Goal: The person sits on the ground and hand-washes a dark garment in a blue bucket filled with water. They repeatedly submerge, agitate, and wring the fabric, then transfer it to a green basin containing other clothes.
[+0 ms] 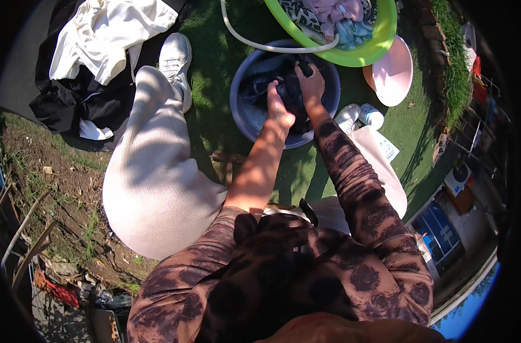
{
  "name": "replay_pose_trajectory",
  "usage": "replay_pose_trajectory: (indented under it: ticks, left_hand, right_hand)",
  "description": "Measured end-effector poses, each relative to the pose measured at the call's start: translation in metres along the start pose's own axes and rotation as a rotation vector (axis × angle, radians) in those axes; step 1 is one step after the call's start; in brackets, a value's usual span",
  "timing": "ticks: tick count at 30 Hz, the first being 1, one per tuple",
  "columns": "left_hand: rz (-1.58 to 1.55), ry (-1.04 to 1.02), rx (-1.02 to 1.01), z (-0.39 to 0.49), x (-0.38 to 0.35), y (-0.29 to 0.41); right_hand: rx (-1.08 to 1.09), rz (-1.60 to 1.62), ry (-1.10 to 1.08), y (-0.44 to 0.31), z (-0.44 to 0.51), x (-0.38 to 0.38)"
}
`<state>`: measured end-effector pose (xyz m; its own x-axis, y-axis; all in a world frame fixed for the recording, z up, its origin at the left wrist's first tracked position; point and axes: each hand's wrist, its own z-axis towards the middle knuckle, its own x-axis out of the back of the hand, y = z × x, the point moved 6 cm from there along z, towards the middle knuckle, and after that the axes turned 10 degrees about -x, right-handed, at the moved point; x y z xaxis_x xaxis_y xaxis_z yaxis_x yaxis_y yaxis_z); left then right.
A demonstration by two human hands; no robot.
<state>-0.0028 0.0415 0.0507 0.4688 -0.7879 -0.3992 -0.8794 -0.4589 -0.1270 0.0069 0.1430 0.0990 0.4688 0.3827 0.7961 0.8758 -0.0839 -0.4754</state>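
Note:
A round blue-grey plastic basin [239, 112] stands on green artificial turf before me, with soapy water and dark wet fabric [291, 85] in it. My right hand [312, 83] grips a bunched part of that fabric at the basin's right side. Over the middle of the same fabric is my left hand [278, 103], wet, its thumb side up; its fingers are largely hidden, so its hold is unclear. A pale hose [264, 46] curves across the basin's far rim and ends over a lime-green tub [350, 58] that holds pink, blue and patterned clothes [333, 17].
White clothing [110, 34] and black clothing [71, 107] lie at the far left. A pink basin [393, 73] is beyond the green tub's right side. A white container [371, 116] stands near my right shoe. A brick edging [436, 47] runs along the right.

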Motion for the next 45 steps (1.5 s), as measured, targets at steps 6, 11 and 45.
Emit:
replay_pose_trajectory:
  ticks: [6, 11, 45]
  left_hand:
    - [-0.023, -0.146, -0.091, -0.011, -0.016, 0.033]
    - [0.116, 0.180, -0.251, 0.013, 0.000, 0.019]
    - [0.237, 0.069, -0.020, 0.018, 0.031, 0.010]
  right_hand:
    - [-0.061, 0.150, -0.333, 0.022, -0.050, -0.013]
    - [0.129, 0.095, 0.224, 0.025, 0.025, 0.045]
    - [0.449, 0.059, -0.294, 0.001, -0.076, 0.041]
